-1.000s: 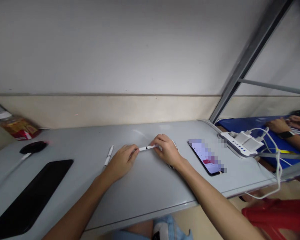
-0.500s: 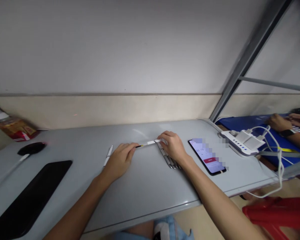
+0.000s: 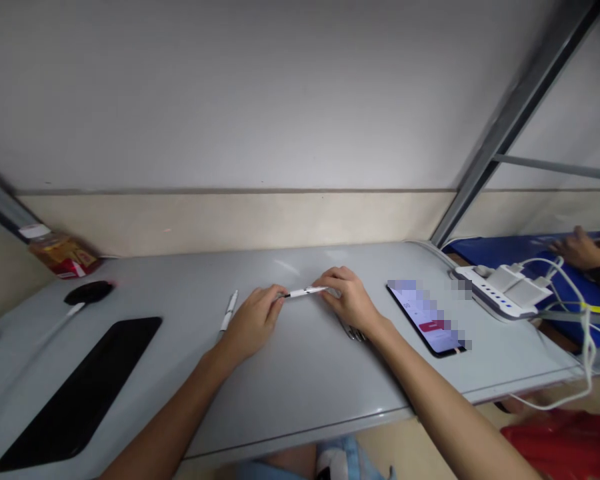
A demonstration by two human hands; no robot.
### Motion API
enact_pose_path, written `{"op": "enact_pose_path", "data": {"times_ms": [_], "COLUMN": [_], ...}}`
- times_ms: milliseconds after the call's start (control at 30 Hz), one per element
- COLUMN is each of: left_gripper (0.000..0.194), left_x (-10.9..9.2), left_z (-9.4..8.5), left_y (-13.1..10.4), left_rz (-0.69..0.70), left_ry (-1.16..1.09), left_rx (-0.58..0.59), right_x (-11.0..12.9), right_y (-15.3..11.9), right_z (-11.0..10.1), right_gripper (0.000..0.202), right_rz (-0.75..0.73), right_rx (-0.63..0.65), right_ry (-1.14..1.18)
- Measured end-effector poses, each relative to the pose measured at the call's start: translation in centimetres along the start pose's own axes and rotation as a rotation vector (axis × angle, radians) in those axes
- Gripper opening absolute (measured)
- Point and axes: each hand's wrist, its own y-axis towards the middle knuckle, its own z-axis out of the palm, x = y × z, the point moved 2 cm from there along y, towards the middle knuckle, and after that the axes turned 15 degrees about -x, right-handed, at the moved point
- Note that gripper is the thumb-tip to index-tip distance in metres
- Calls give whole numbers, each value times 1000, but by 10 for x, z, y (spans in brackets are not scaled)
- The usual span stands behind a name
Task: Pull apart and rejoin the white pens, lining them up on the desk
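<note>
Between my two hands a slim white pen (image 3: 306, 291) is held level just above the table, its dark end towards the left. My left hand (image 3: 254, 320) is closed, thumb and fingers pinching that dark end. At the other end, the fingertips of my right hand (image 3: 349, 301) close on the white barrel. Several pens with silvery tips (image 3: 355, 333) lie under my right hand and wrist, mostly hidden. Just left of my left hand, another white pen (image 3: 229, 311) rests on the table.
The grey table (image 3: 290, 393) holds a lit phone (image 3: 425, 320) at right and a power strip (image 3: 495, 293) with white cables beyond it. At left are a black pad (image 3: 80, 393), a black round object (image 3: 89, 292) and a bottle (image 3: 63, 252). Another person's hand (image 3: 583, 250) is far right.
My hands have come closer together. The thin refill with a yellow band that showed between my left fingers and the white barrel is out of sight. The view has shifted slightly left.
</note>
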Motion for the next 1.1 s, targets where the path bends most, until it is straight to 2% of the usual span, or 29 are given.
{"op": "enact_pose_path", "data": {"times_ms": [100, 200, 267, 400, 467, 533, 633, 700, 833, 967, 1100], "left_gripper": [26, 28, 28, 27, 26, 26, 27, 28, 26, 27, 27], "left_x": [0, 2, 3, 1, -1, -2, -5, -6, -7, -9, -9], "left_z": [1, 2, 2, -1, -2, -4, -6, -7, -7, -7, -8], "left_y": [-1, -3, -2, 0, 1, 2, 2, 2, 1, 1, 1], "left_rz": [-18, 24, 59, 122, 128, 119, 108, 105, 100, 111, 111], "left_ry": [-18, -13, -2, 28, 33, 35, 21, 10, 4, -4, 1], "left_rx": [7, 24, 36, 38, 31, 27, 24, 28, 41, 50, 38], "right_x": [5, 7, 8, 8, 8, 7, 4, 2, 3, 4, 7], "right_y": [0, 2, 3, 4, 4, 4, 3, 2, 2, 2, 4], "right_z": [3, 1, -1, -3, -4, -5, -4, -3, -3, -3, -7], "right_gripper": [20, 17, 15, 28, 30, 34, 28, 37, 27, 41, 31], "right_rz": [-13, 10, 80, 322, 382, 379, 398, 426, 378, 426, 372], "right_rx": [14, 20, 52, 176, 190, 193, 251, 270, 211, 266, 234], "right_ry": [79, 179, 234, 342, 415, 462, 428, 383, 396, 342, 417]}}
